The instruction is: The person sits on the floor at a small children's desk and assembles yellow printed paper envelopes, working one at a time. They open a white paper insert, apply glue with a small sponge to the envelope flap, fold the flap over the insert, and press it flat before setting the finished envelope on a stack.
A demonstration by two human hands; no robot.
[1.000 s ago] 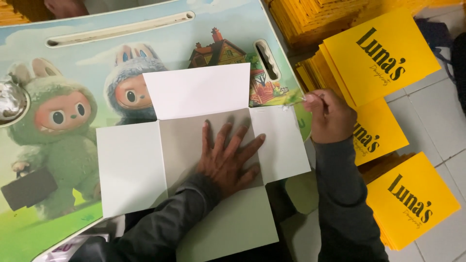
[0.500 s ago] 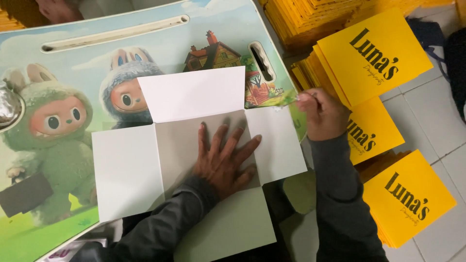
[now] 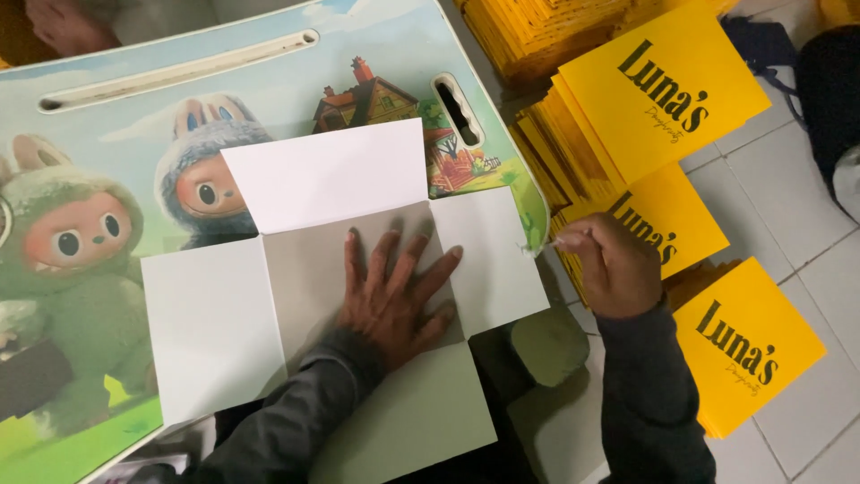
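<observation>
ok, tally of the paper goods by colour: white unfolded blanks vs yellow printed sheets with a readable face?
White unfolded box blank: 1, flat on the cartoon-printed table, left hand pressing its centre.
Yellow printed sheets with the face showing: 3 (top, middle, lower); more stacked beneath, uncountable.
Total: 4.
The right hand pinches something thin, too small to tell.

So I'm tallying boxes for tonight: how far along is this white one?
Early. The white box blank lies unfolded on the cartoon-printed table, all four flaps flat. The left hand presses its middle panel; the right hand pinches something thin at the right flap's edge, too small to identify. No wall stands yet. Yellow printed sheets sit stacked alongside.
</observation>
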